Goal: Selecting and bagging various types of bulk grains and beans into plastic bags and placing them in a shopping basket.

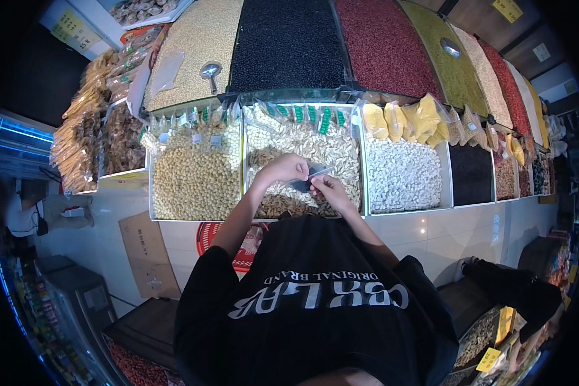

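Both hands are together above a bin of pale dried slices, pinching a small clear plastic bag with something dark in its lower part. My left hand grips one side of it, thumb against the fingertips. On the other side, my right hand holds the bag between thumb and bent fingers. What the dark contents are cannot be made out. Browner dried pieces lie along the near part of the same bin, below the hands. Filled clear packets with green labels line the bin's back edge.
Left is a bin of round beige pieces; right, one of white cubes. Behind are black beans, red beans and a metal scoop. A red basket and flattened cardboard lie on the floor. Another person is at right.
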Available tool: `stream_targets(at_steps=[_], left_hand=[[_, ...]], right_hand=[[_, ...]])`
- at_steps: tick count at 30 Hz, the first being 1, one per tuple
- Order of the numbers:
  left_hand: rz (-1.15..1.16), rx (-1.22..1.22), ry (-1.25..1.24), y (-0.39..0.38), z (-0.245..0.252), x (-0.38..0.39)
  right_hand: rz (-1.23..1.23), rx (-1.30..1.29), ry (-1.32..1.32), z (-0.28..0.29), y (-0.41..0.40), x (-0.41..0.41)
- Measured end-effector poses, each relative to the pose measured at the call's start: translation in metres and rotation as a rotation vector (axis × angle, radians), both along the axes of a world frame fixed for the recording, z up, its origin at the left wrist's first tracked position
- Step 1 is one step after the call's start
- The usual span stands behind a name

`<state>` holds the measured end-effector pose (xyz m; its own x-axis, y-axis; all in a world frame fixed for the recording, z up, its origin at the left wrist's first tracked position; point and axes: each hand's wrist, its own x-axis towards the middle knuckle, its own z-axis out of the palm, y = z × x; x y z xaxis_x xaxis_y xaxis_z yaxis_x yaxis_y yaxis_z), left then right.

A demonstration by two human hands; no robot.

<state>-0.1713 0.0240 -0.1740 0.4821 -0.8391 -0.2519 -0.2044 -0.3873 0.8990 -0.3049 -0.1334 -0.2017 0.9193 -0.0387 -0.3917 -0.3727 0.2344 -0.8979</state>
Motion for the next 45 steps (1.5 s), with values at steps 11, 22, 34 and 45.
stream_targets(at_steps=[11, 22, 34, 45], left_hand=[[-0.084, 0.354, -0.521, -0.021, 0.04, -0.027], [-0.032, -0.054, -0.125, -0.005, -0.002, -0.015], [-0.166, -0.175, -0.236, 0.002, 0.068, -0.009], [-0.066, -0.193, -0.107, 0.012, 0.054, -0.01]], right_hand=[[-0.037, 0.025, 0.07, -0.011, 0.001, 0.008], [-0.038, 0.023, -0.054, 0.017, -0.001, 0.013], [0.05, -0.042, -0.146, 0.049, -0.001, 0.012], [0.123, -0.162, -0.208, 0.04, 0.005, 0.019]])
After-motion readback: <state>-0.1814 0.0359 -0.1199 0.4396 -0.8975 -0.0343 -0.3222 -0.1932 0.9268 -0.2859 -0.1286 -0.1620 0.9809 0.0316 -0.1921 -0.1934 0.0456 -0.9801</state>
